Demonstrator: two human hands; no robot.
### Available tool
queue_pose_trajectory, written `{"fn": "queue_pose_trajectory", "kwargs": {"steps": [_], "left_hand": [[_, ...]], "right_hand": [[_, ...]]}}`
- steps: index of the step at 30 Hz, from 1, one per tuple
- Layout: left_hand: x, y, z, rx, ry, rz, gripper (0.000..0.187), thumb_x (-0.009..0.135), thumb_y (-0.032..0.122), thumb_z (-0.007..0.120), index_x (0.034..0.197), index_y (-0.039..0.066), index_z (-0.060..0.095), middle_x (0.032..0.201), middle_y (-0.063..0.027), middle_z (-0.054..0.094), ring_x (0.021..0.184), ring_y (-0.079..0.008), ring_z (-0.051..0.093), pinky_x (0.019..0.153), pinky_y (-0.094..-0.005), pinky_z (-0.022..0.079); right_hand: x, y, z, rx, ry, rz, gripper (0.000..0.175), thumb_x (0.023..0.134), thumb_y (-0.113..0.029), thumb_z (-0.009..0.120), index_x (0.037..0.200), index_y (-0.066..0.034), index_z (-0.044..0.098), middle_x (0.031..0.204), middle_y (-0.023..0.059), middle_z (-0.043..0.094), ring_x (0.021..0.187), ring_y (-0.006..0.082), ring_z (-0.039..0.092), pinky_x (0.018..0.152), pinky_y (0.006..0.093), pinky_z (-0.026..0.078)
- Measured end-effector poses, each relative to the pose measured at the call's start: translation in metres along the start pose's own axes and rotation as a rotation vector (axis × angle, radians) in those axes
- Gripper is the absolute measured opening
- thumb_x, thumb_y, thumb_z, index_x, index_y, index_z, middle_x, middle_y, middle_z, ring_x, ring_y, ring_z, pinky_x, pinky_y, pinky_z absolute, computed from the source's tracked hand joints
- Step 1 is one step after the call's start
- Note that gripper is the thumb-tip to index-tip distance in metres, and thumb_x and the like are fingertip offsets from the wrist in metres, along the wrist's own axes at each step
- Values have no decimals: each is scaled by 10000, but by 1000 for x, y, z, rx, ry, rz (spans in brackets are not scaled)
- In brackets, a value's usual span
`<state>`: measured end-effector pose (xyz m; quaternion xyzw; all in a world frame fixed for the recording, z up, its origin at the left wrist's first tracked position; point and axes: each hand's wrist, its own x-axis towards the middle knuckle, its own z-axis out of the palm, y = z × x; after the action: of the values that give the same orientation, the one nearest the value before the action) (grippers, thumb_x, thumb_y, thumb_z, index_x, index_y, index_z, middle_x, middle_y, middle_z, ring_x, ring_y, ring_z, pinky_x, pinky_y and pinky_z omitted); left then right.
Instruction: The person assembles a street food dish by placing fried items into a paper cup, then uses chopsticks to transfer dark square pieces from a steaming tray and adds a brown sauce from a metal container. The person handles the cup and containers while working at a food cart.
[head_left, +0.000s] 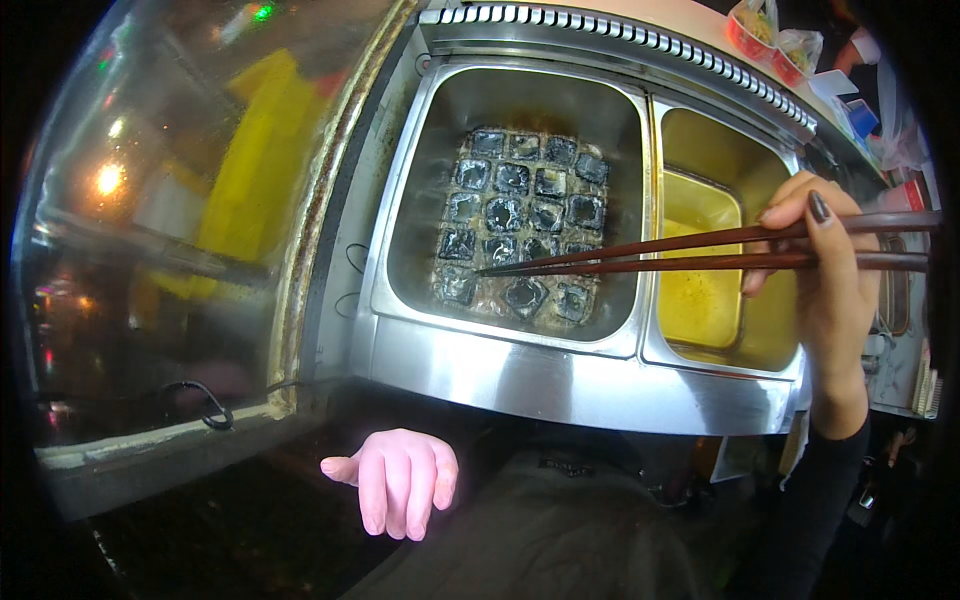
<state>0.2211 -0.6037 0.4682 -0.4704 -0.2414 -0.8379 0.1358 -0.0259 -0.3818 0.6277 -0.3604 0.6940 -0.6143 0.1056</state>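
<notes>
Long dark wooden chopsticks (697, 251) are held in my right hand (832, 247), above the right-hand basin (761, 330) of a steel fryer. Their tips meet among black square pieces of food (504, 215), which lie in rows in bubbling oil in the larger left basin (405, 225). The tips are close to a piece in the row nearest me; whether they touch it I cannot tell. Yellow liquid (694, 300) lies in the right basin. My left hand (401, 480) hangs in front of the fryer with its fingers loosely bent downward, holding nothing.
A worn-edged clear panel (319, 202) stands to the left of the fryer. A slotted metal rail (630, 37) runs behind the basins. At the upper right are bagged red food bowls (752, 34) and a red cup (904, 196). Part of another person's hand (849, 56) shows there.
</notes>
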Motion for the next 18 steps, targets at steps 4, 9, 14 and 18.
{"fn": "queue_pose_trajectory", "kwargs": {"steps": [4,9,14,18], "left_hand": [[0,-3,6,10,-36,-2,633,1026,521,169,1085,120,656,766,-57,694,839,-187,674,929,-368,428],[3,-6,14,33,-75,34,644,1023,526,161,1088,109,648,766,-58,691,876,-199,663,940,-376,421],[3,-7,30,52,-106,15,645,1025,522,165,1084,102,651,772,-65,692,905,-208,657,951,-379,413],[-2,-5,45,71,-99,1,645,1022,531,180,1067,101,659,771,-63,694,869,-206,663,953,-374,411]], "right_hand": [[-2,7,-4,1,-36,36,318,1015,-223,421,937,32,594,809,110,607,611,147,645,600,240,526],[-5,7,-15,34,32,4,317,1011,-215,419,938,41,591,771,124,623,602,168,653,603,248,544],[-6,8,-28,53,86,3,327,1014,-227,425,959,48,595,771,138,632,613,177,654,602,263,548],[0,16,-43,36,89,-49,315,1015,-221,428,976,38,603,811,136,650,638,169,655,620,268,550]]}}
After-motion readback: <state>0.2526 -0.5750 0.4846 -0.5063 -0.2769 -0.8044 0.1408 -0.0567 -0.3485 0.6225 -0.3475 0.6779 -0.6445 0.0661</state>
